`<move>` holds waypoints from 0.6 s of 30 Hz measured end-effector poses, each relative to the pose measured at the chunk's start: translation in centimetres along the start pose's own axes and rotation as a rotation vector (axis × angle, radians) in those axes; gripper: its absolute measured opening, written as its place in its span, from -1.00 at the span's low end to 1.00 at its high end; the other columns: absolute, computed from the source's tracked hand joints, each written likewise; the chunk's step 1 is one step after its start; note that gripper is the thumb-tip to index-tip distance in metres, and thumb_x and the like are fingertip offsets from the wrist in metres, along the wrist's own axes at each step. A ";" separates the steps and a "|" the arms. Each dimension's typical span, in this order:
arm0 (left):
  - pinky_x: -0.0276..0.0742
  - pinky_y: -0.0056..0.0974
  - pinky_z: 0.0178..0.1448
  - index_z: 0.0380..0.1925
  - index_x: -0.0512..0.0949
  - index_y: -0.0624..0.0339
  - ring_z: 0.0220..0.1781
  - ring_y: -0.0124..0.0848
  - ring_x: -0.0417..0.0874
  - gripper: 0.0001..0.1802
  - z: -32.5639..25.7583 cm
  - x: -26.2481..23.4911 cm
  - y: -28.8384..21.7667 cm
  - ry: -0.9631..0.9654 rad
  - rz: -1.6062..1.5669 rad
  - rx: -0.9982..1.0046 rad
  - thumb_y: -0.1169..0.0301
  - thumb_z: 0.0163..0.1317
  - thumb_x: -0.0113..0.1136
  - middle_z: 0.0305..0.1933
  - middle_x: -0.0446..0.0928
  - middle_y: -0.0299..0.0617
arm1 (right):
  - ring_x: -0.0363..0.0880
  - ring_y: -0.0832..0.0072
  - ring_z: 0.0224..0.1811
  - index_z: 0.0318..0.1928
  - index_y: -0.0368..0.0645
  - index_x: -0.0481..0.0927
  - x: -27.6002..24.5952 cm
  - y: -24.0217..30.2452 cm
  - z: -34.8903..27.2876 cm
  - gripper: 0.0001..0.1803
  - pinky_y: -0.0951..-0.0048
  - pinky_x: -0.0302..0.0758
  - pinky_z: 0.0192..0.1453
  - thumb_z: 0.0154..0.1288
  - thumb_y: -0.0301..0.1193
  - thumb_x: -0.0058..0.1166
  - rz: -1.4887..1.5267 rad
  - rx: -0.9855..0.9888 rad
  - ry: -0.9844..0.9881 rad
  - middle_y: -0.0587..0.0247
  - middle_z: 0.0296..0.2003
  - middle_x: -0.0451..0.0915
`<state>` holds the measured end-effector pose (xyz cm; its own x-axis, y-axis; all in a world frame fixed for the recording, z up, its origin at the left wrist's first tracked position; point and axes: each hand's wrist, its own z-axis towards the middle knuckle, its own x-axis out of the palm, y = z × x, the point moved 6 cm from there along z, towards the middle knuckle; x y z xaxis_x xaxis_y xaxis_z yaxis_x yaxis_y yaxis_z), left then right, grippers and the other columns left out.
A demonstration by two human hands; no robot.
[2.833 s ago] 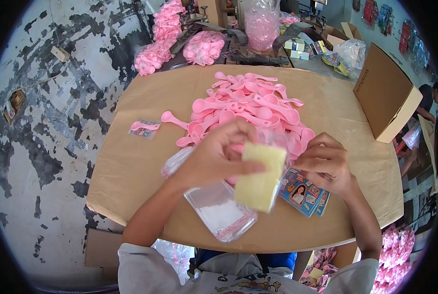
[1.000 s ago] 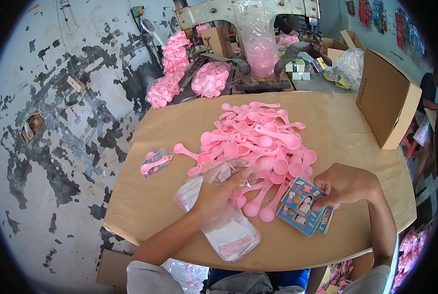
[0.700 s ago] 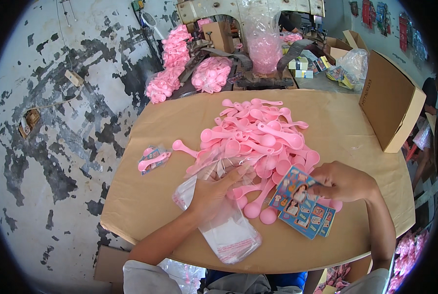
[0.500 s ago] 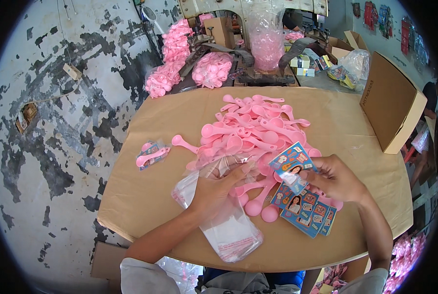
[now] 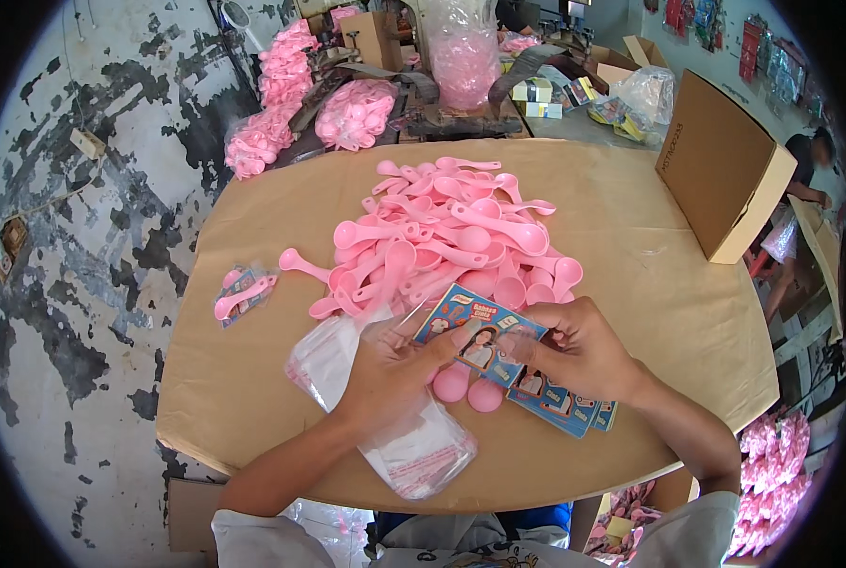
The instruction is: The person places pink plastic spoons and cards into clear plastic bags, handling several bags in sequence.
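My right hand (image 5: 588,355) pinches a blue printed card (image 5: 484,331) by its right end, thumb on top. At the card's left end, the thumb of my left hand (image 5: 394,369) presses close to it. Thin clear film of a plastic bag shows at the left fingers; how far it reaches around the card I cannot tell. Under my left hand and wrist lies a stack of clear plastic bags (image 5: 418,450). More blue cards (image 5: 560,412) lie fanned beneath my right hand. Just beyond both hands is a heap of pink plastic measuring spoons (image 5: 461,237).
A bagged spoon with a card (image 5: 243,295) lies at the left on the brown-covered table (image 5: 252,398). An upright cardboard box (image 5: 721,161) stands at the right edge. Behind are bags of pink spoons (image 5: 356,114) and a machine (image 5: 465,123). Another person (image 5: 806,166) sits at far right.
My right hand has brought the card left and turned it flatter, against my left fingers. The whole view has shifted, so the table sits slightly further left and up.
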<state>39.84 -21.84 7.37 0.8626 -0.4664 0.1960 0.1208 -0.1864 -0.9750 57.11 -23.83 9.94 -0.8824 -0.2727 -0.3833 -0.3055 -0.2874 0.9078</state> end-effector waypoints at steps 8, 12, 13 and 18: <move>0.33 -0.04 0.43 0.43 0.03 0.21 0.46 -0.14 0.28 -0.31 -0.9 2.9 -1.2 0.285 -0.206 0.275 0.01 0.48 -0.18 0.48 0.14 0.08 | 0.53 0.80 -0.28 0.01 -0.25 0.65 1.7 0.4 -0.6 -0.73 0.63 0.48 -0.31 0.35 -0.42 0.20 0.329 -0.154 -0.067 0.37 -0.27 0.69; 0.29 0.01 0.44 0.38 0.09 0.22 0.47 -0.09 0.25 -0.29 -0.6 2.0 -0.8 0.217 -0.303 0.261 0.05 0.41 -0.01 0.48 0.12 0.10 | 0.46 0.82 -0.30 -0.15 -0.28 0.65 2.6 0.1 -0.6 -0.82 0.64 0.41 -0.33 0.35 -0.41 0.21 0.432 0.018 0.001 0.43 -0.29 0.65; 0.29 0.01 0.44 0.38 0.09 0.22 0.47 -0.09 0.25 -0.29 -0.5 2.1 -0.5 0.216 -0.302 0.261 0.05 0.41 -0.01 0.48 0.12 0.10 | 0.43 0.83 -0.36 -0.23 -0.27 0.64 2.7 0.1 -0.6 -0.84 0.63 0.38 -0.36 0.35 -0.41 0.21 0.462 0.066 -0.042 0.44 -0.37 0.64; 0.36 -0.05 0.38 0.28 0.24 0.14 0.38 -0.19 0.35 -0.20 -1.0 2.1 -0.5 0.326 0.127 0.406 0.27 0.08 0.44 0.42 0.21 0.03 | 0.42 0.82 -0.47 -0.42 -0.25 0.57 0.4 -0.1 -0.9 -0.81 0.59 0.36 -0.45 0.33 -0.43 0.20 0.125 -0.163 0.025 0.44 -0.57 0.56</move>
<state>41.10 -23.54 8.39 0.6935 -0.7197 0.0328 0.2612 0.2088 -0.9424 57.08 -24.75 9.57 -0.9000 -0.3378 -0.2755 -0.1307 -0.3938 0.9098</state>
